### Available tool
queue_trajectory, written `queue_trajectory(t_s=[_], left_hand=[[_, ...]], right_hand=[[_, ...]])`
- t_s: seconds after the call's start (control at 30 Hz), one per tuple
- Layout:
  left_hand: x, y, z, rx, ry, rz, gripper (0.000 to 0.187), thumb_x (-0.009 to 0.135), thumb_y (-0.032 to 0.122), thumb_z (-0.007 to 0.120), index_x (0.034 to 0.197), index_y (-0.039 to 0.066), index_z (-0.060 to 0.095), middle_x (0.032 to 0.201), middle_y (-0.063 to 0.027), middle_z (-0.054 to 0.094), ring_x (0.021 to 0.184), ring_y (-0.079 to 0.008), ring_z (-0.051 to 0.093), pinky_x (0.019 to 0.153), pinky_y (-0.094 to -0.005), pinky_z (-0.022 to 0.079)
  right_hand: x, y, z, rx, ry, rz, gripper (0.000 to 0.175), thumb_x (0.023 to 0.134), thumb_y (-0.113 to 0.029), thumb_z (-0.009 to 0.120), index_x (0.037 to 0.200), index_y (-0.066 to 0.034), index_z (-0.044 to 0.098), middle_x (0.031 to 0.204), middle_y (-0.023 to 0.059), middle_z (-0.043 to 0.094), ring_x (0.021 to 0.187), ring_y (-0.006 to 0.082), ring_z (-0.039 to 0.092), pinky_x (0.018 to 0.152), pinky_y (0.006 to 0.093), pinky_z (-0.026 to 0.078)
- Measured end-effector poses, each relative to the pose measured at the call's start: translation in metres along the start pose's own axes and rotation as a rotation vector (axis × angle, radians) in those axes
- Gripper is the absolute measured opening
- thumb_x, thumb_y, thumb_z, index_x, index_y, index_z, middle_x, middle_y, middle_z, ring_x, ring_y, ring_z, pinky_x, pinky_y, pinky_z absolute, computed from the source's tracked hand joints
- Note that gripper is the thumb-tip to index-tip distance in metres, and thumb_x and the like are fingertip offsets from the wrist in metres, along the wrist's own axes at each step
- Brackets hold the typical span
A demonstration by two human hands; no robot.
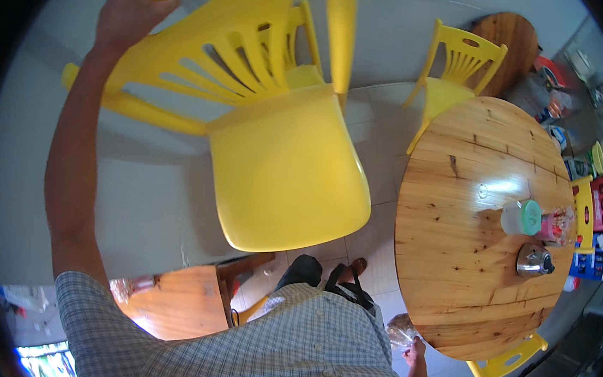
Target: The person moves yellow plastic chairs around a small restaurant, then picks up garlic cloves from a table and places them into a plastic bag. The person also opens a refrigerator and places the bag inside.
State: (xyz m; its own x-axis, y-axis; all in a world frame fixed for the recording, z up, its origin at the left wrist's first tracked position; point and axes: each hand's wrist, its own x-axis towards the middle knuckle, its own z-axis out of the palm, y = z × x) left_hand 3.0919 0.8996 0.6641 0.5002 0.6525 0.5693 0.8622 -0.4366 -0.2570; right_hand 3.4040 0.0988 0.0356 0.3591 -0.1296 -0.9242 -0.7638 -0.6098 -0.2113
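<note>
My left hand (pixel 134 13), at the upper left with the arm stretched out, grips the top rail of a yellow slat-backed chair (pixel 292 172). The chair's seat fills the middle of the view, and its back leans toward the upper left. Low at the right, my right hand (pixel 414 351) is closed on a clear plastic bag (pixel 402 332) with something brown in it, beside the edge of a round wooden table (pixel 449 264). The bag's contents cannot be told.
A lidded plastic container (pixel 514 217) and a metal kettle (pixel 534 261) stand on the round table. Another yellow chair (pixel 447 93) is behind it, and one more (pixel 508 361) at its near side. A wall (pixel 146 203) runs along the left, with a wooden table (pixel 181 301) below it.
</note>
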Motion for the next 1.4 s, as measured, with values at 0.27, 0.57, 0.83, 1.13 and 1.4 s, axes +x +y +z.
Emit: queue_trajectory(t_s=[0.27,0.57,0.83,1.13,1.4], left_hand=[[0.109,-0.042,0.091,0.027,-0.058,0.079,0.038,0.085,0.033,0.063,0.112,0.008,0.069,0.101,-0.0193,0.071,0.095,-0.0404,0.066,0.081,-0.0481,0.052],[0.22,-0.111,0.343,-0.109,-0.235,0.115,0.036,0.084,0.03,0.063,0.11,0.006,0.068,0.102,-0.0222,0.07,0.098,-0.0428,0.065,0.082,-0.0511,0.052],[0.231,-0.161,0.59,-0.073,-0.527,0.057,0.046,0.089,0.034,0.066,0.126,0.008,0.059,0.12,-0.0218,0.065,0.112,-0.0398,0.062,0.092,-0.0507,0.05],[0.177,-0.15,0.722,0.012,-0.588,-0.029,0.07,0.095,0.054,0.056,0.134,-0.003,0.055,0.131,-0.0263,0.058,0.112,-0.0458,0.06,0.089,-0.0554,0.051],[0.037,0.062,0.695,-0.286,-0.426,0.063,0.066,0.094,0.039,0.064,0.139,-0.004,0.046,0.136,-0.0264,0.053,0.119,-0.0447,0.056,0.096,-0.0518,0.048]], right_hand=[[-0.028,0.009,0.059,0.124,0.088,0.051,0.024,0.09,-0.036,0.056,0.088,-0.0129,0.057,0.064,0.0021,0.044,0.047,0.0158,0.039,0.045,0.032,0.031],[-0.123,0.036,0.212,0.376,0.291,0.161,0.027,0.092,-0.034,0.052,0.089,-0.0083,0.06,0.061,0.0051,0.05,0.043,0.0183,0.044,0.04,0.0349,0.032],[-0.229,0.037,0.304,0.344,0.373,0.147,0.034,0.092,-0.037,0.059,0.079,-0.0066,0.063,0.06,0.0063,0.051,0.045,0.0199,0.048,0.039,0.0368,0.039],[-0.277,0.059,0.362,0.436,0.514,0.181,0.051,0.093,-0.041,0.057,0.084,0.0082,0.065,0.068,0.0145,0.061,0.053,0.0264,0.057,0.047,0.0427,0.049],[-0.264,0.119,0.348,0.619,0.73,0.153,0.053,0.094,-0.043,0.056,0.079,0.0066,0.066,0.06,0.0149,0.059,0.046,0.0259,0.058,0.043,0.04,0.047]])
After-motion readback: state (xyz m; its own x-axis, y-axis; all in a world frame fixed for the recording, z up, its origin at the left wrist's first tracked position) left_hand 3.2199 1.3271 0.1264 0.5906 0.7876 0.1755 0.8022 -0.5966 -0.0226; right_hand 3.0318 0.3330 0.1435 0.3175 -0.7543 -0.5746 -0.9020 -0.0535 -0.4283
